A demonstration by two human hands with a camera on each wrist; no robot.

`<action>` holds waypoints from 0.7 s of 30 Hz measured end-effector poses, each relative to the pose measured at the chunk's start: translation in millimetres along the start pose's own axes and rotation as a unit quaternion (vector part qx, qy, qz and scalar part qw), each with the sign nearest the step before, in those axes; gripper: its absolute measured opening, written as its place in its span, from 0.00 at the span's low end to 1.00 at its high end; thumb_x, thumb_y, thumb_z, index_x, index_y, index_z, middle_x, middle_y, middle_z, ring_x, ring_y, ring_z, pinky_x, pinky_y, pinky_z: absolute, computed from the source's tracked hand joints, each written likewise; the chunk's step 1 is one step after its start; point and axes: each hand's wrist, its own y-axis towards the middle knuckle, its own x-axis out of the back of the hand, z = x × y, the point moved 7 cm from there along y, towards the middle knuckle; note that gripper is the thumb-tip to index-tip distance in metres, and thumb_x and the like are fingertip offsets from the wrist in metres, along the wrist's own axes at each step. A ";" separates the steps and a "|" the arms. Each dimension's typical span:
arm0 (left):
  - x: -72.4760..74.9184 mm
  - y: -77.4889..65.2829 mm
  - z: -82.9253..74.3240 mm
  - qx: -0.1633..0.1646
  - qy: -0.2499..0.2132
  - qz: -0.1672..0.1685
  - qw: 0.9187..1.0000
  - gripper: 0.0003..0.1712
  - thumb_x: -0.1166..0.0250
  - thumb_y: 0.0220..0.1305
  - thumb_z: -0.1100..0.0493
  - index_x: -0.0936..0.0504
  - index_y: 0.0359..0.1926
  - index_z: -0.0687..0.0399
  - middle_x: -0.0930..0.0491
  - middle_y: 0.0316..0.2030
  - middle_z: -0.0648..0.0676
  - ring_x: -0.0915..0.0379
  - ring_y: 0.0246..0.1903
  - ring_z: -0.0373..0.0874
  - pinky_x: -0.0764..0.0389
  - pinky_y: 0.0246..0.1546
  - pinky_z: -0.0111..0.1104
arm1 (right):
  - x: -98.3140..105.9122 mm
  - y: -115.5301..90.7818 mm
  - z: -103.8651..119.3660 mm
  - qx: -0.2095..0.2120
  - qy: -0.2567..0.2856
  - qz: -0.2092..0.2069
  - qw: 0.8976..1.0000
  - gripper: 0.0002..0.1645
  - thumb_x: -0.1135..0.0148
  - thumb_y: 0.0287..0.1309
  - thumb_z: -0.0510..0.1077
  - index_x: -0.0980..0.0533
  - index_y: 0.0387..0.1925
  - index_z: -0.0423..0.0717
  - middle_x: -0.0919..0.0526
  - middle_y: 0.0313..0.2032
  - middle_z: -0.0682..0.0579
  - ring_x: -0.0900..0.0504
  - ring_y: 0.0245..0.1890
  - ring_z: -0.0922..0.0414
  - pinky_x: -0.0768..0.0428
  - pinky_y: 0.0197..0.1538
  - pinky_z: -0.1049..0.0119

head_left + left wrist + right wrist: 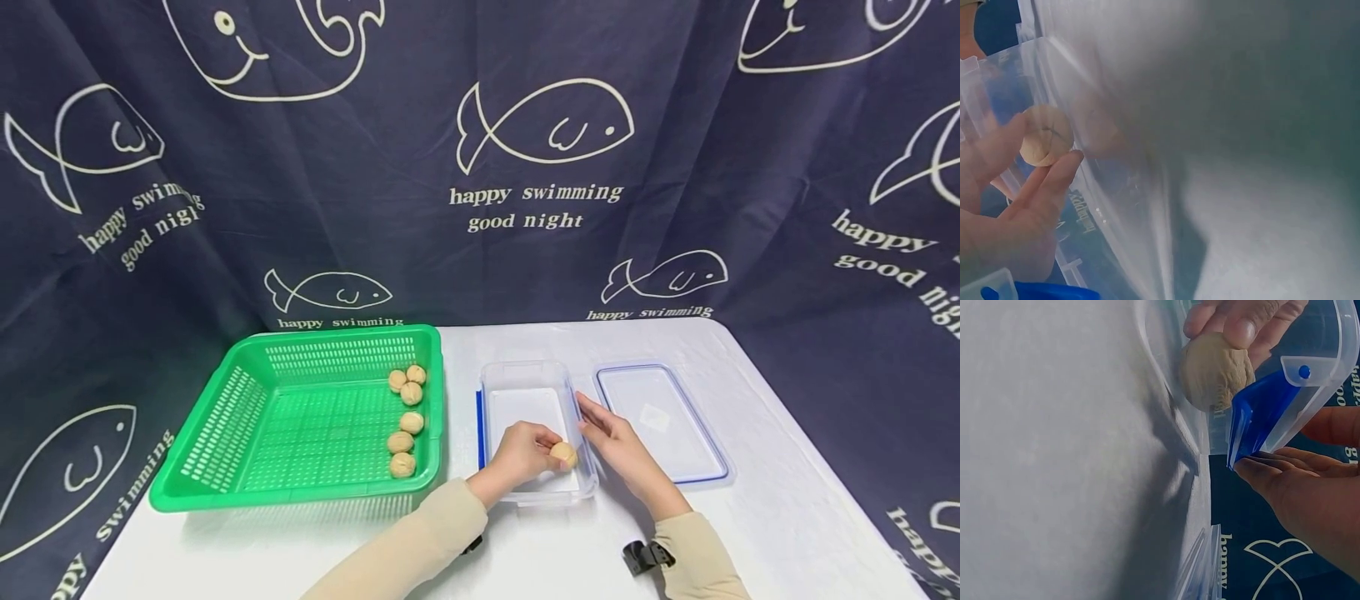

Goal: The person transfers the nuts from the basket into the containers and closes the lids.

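My left hand pinches a walnut between thumb and fingers, low in the front part of a clear plastic box. In the left wrist view the walnut shows a dark mark, with fingertips at its side and underneath. My right hand lies along the right side of the box, its fingers fairly straight. From the right wrist those fingers touch the blue latch flap on the box wall. Several walnuts lie along the right side of the green basket.
To the right of the box lies its flat clear lid with a blue seal. Another blue latch flap hangs on the box's left side. A white cloth covers the table, and a dark fish-print curtain stands behind it.
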 end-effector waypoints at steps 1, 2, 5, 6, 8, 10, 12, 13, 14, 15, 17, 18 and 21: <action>-0.3 -0.1 -0.5 0.000 0.002 0.002 1.000 0.13 0.23 0.42 0.71 0.14 0.33 0.68 0.15 0.28 0.57 0.20 0.26 0.37 0.22 0.28 0.20 | 0.3 -0.4 0.5 0.001 0.000 0.000 1.000 0.31 0.53 0.71 0.37 0.46 0.71 0.32 0.46 0.71 0.36 0.48 0.71 0.43 0.48 0.70 0.56; -0.6 -0.2 -1.1 -0.002 0.007 0.003 1.000 0.14 0.23 0.42 0.71 0.14 0.34 0.68 0.15 0.28 0.57 0.19 0.27 0.37 0.22 0.29 0.20 | 0.6 -0.6 0.9 0.002 0.000 0.001 1.000 0.31 0.53 0.71 0.37 0.47 0.71 0.32 0.46 0.71 0.36 0.48 0.71 0.43 0.48 0.70 0.56; -1.2 -1.0 -2.3 -0.003 0.015 0.007 1.000 0.16 0.24 0.43 0.71 0.15 0.37 0.69 0.14 0.30 0.57 0.18 0.29 0.38 0.21 0.31 0.20 | 0.3 -0.2 -0.3 0.000 0.002 0.001 1.000 0.31 0.53 0.71 0.37 0.47 0.71 0.32 0.47 0.71 0.36 0.48 0.71 0.43 0.48 0.70 0.55; -1.3 -1.0 -2.2 -0.004 0.019 0.008 1.000 0.16 0.24 0.44 0.71 0.15 0.38 0.70 0.14 0.31 0.57 0.18 0.30 0.39 0.20 0.31 0.20 | 0.2 -0.1 -0.4 0.000 0.002 0.002 1.000 0.31 0.53 0.71 0.37 0.47 0.71 0.32 0.47 0.71 0.36 0.48 0.71 0.43 0.48 0.70 0.55; -0.4 -1.1 -2.3 -0.003 0.031 0.008 0.999 0.19 0.24 0.44 0.69 0.16 0.40 0.70 0.14 0.33 0.58 0.17 0.33 0.41 0.20 0.33 0.21 | -0.3 0.5 -1.4 -0.001 0.003 0.002 1.000 0.31 0.53 0.71 0.37 0.47 0.71 0.32 0.47 0.71 0.37 0.49 0.71 0.43 0.48 0.69 0.56; 1.5 -1.0 -3.3 -0.005 0.048 0.006 0.999 0.21 0.23 0.44 0.68 0.16 0.42 0.70 0.14 0.36 0.59 0.17 0.35 0.44 0.19 0.36 0.23 | -0.9 0.7 -2.3 0.000 0.003 0.003 1.000 0.32 0.53 0.71 0.37 0.47 0.71 0.32 0.47 0.71 0.37 0.49 0.71 0.43 0.48 0.69 0.56; 4.5 -1.0 -5.6 -0.009 0.070 0.003 0.998 0.22 0.22 0.44 0.66 0.16 0.43 0.69 0.14 0.37 0.59 0.17 0.37 0.46 0.19 0.38 0.24 | -0.9 0.8 -2.9 0.003 0.001 0.005 1.000 0.32 0.52 0.71 0.37 0.47 0.71 0.33 0.48 0.72 0.37 0.49 0.71 0.43 0.46 0.69 0.60; 6.1 -1.2 -7.0 -0.009 0.077 0.002 0.997 0.22 0.22 0.44 0.65 0.16 0.43 0.68 0.14 0.38 0.59 0.17 0.38 0.47 0.19 0.39 0.25 | -0.7 0.8 -3.2 0.004 0.000 0.005 1.000 0.32 0.52 0.71 0.38 0.47 0.71 0.33 0.48 0.72 0.37 0.49 0.71 0.43 0.44 0.68 0.64; 7.5 -1.3 -8.7 -0.009 0.085 0.001 0.996 0.22 0.22 0.45 0.64 0.16 0.43 0.67 0.14 0.39 0.59 0.17 0.39 0.47 0.19 0.40 0.26 | -0.6 0.8 -3.3 0.007 0.000 0.005 1.000 0.32 0.52 0.71 0.38 0.47 0.71 0.33 0.48 0.72 0.37 0.48 0.71 0.43 0.43 0.67 0.68; 8.9 -1.5 -10.6 -0.010 0.089 0.001 0.996 0.22 0.23 0.45 0.64 0.16 0.44 0.67 0.14 0.39 0.58 0.17 0.40 0.48 0.19 0.40 0.26 | -0.5 0.9 -3.5 0.008 -0.001 0.005 1.000 0.32 0.52 0.71 0.38 0.47 0.71 0.33 0.48 0.71 0.37 0.48 0.71 0.42 0.42 0.66 0.73; 11.6 -1.9 -14.9 -0.011 0.095 0.001 0.995 0.21 0.23 0.47 0.64 0.16 0.45 0.66 0.15 0.40 0.58 0.18 0.41 0.48 0.19 0.41 0.27 | 0.0 1.0 -3.7 0.010 -0.001 0.003 1.000 0.32 0.51 0.71 0.38 0.46 0.71 0.33 0.47 0.71 0.37 0.48 0.71 0.42 0.42 0.62 0.81; 12.9 -2.2 -17.6 -0.012 0.095 0.002 0.995 0.21 0.24 0.47 0.64 0.16 0.45 0.65 0.15 0.41 0.57 0.18 0.42 0.48 0.19 0.42 0.27 | 0.0 1.0 -3.5 0.012 -0.001 0.003 1.000 0.32 0.51 0.70 0.38 0.46 0.71 0.33 0.47 0.71 0.37 0.48 0.71 0.42 0.43 0.60 0.84; 16.6 -3.1 -27.0 -0.015 0.090 0.006 0.996 0.21 0.24 0.49 0.64 0.16 0.46 0.65 0.15 0.42 0.57 0.18 0.43 0.47 0.19 0.43 0.27 | 0.3 0.7 -3.0 0.013 0.001 0.001 1.000 0.32 0.52 0.70 0.37 0.46 0.71 0.32 0.47 0.71 0.37 0.47 0.71 0.42 0.43 0.60 0.84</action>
